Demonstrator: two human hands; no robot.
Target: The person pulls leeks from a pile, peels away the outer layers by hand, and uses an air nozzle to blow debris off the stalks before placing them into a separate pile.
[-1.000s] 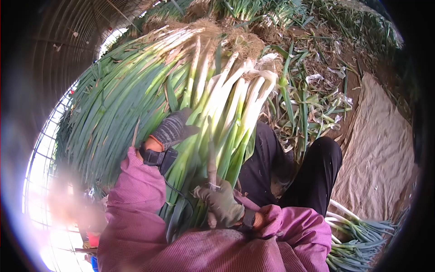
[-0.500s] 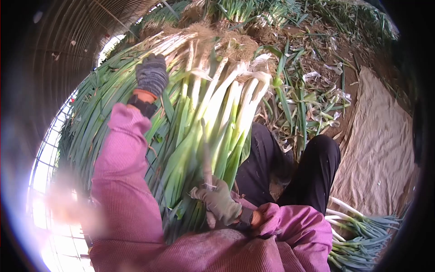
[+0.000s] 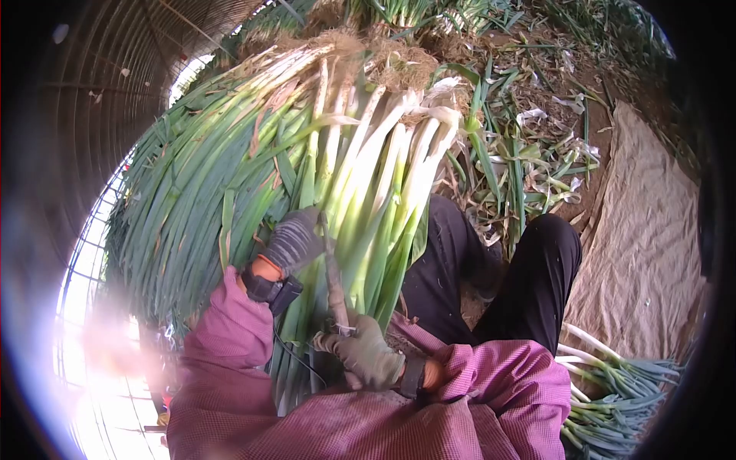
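Drawn back from near the roots (image 3: 405, 67), the left hand (image 3: 294, 241) now lies over the long onions (image 3: 376, 176), their pale shanks beyond it and to its right; whether it grips any cannot be told. Clasped in the right hand (image 3: 366, 354), a slim tool (image 3: 334, 282) reaches beside the left fingers. Right of both hands come bent knees (image 3: 537, 284), leaf litter (image 3: 548, 165), wrinkled cloth (image 3: 632, 253) and a smaller onion bundle (image 3: 613, 402).

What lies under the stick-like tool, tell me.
Green onion stalks show on both sides of the stick-like tool, held in the right hand; whatever tool and hand cover is hidden.
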